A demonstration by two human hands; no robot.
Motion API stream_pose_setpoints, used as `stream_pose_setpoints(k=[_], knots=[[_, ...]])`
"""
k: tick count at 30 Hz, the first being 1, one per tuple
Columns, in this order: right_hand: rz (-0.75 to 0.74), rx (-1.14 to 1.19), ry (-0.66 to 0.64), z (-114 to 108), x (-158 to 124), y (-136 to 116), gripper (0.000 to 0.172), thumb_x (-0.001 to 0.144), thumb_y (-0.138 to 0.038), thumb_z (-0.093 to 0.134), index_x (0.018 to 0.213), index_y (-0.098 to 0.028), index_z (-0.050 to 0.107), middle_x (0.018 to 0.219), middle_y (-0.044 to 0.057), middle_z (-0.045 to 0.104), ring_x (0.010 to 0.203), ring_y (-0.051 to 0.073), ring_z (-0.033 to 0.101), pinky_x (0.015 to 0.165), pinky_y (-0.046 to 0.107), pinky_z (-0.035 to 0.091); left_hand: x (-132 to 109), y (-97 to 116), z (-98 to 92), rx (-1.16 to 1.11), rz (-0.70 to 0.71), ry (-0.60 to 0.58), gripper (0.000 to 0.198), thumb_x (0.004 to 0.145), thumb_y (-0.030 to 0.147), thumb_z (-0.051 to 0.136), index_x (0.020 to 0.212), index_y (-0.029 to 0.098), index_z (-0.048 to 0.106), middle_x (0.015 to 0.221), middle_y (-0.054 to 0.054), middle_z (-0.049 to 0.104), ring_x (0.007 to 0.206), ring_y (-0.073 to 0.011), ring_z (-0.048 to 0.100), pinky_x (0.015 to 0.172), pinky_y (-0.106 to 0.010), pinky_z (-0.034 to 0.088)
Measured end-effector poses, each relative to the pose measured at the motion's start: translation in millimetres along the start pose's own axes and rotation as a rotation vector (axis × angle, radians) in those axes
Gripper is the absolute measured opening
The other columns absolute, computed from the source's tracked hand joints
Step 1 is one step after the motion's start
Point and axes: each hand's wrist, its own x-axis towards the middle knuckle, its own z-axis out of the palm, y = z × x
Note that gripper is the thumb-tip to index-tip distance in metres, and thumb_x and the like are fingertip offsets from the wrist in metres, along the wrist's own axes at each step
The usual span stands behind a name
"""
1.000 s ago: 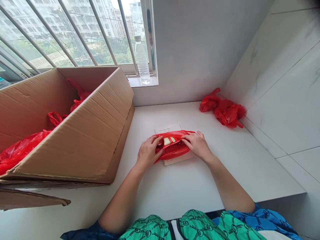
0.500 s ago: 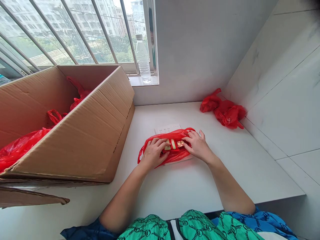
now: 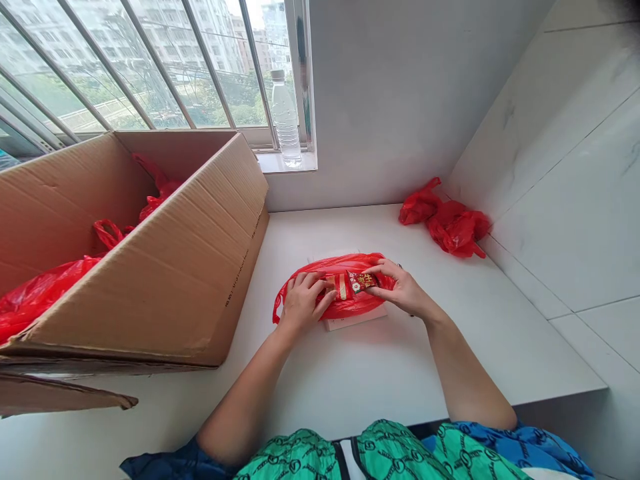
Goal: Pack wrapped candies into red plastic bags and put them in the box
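A red plastic bag lies spread open on the white table, its mouth facing up. Inside it, a red-and-cream packet shows in the middle. My left hand is closed over the bag's left side, thumb and fingertips beside that packet. Between the thumb and fingers of my right hand is a small dark red snack packet with printed lettering, tilted in the bag's mouth. Under the bag, a flat white box or pad juts out at the near edge. The rest of the bag's contents are hidden.
To the left stands a large open cardboard box with red bags inside. Crumpled red bags lie at the table's back right corner by the tiled wall. A clear bottle stands on the sill of the barred window.
The dark red packet now shows between my right fingers. My right hand has shifted slightly right, and the bag's near rim has moved back, baring more of the white item beneath.
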Motion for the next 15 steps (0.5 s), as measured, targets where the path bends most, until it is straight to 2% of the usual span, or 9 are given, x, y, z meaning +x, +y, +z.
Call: stream_pose_setpoints(k=[3, 6, 8, 10, 12, 15], knots=[[-0.077, -0.074, 0.026, 10.3, 0.6, -10.7, 0.03, 0.089, -0.044, 0.065, 0.116, -0.032, 0.066, 0.141, 0.005, 0.051, 0.137, 0.024, 0.042, 0.113, 0.045, 0.034, -0.2, 10.1, -1.1, -0.175, -0.027, 0.021, 0.032, 0.101, 0.041, 0.041, 0.101, 0.025, 0.069, 0.112, -0.004, 0.067, 0.107, -0.0213, 0.057, 0.095, -0.037, 0.042], [-0.155, -0.183, 0.0, 21.9, 1.4, -18.6, 0.029, 0.089, -0.042, 0.065, 0.117, -0.034, 0.067, 0.142, 0.006, 0.05, 0.139, 0.025, 0.04, 0.118, 0.052, 0.022, -0.6, 17.5, 0.7, -0.295, -0.07, -0.001, 0.035, 0.097, 0.048, 0.049, 0.084, 0.02, 0.065, 0.089, -0.004, 0.066, 0.086, -0.0191, 0.058, 0.079, -0.032, 0.045], [-0.163, -0.234, -0.029, 24.9, 1.9, -16.7, 0.037, 0.088, -0.047, 0.066, 0.123, -0.034, 0.063, 0.139, 0.006, 0.053, 0.138, 0.026, 0.041, 0.119, 0.056, 0.016, -1.2, 18.1, 2.0, -0.359, -0.127, -0.022, 0.034, 0.093, 0.05, 0.056, 0.08, 0.018, 0.062, 0.079, -0.003, 0.064, 0.074, -0.0168, 0.056, 0.068, -0.028, 0.043], [-0.133, -0.279, -0.018, 22.3, 2.5, -8.5, 0.049, 0.085, -0.054, 0.067, 0.129, -0.033, 0.06, 0.132, 0.007, 0.059, 0.133, 0.028, 0.046, 0.118, 0.057, 0.016, -2.0, 15.4, 1.9, -0.441, -0.202, -0.031, 0.032, 0.092, 0.049, 0.057, 0.085, 0.018, 0.063, 0.077, -0.001, 0.063, 0.068, -0.0151, 0.055, 0.062, -0.026, 0.041], [-0.086, -0.319, 0.076, 15.4, 3.3, 2.2, 0.05, 0.087, -0.058, 0.063, 0.128, -0.029, 0.061, 0.123, 0.008, 0.064, 0.126, 0.028, 0.051, 0.116, 0.055, 0.019, -2.6, 11.0, 0.2, -0.522, -0.259, -0.032, 0.032, 0.092, 0.049, 0.057, 0.088, 0.018, 0.063, 0.077, 0.0, 0.064, 0.068, -0.0144, 0.056, 0.061, -0.025, 0.041], [-0.021, -0.392, 0.367, 5.4, 3.6, 9.3, 0.035, 0.095, -0.051, 0.053, 0.109, -0.024, 0.07, 0.109, 0.008, 0.068, 0.109, 0.026, 0.06, 0.109, 0.049, 0.031, -2.8, 5.8, -3.4, -0.613, -0.292, -0.025, 0.034, 0.091, 0.05, 0.058, 0.082, 0.018, 0.06, 0.075, 0.0, 0.06, 0.07, -0.0137, 0.054, 0.062, -0.024, 0.041]])
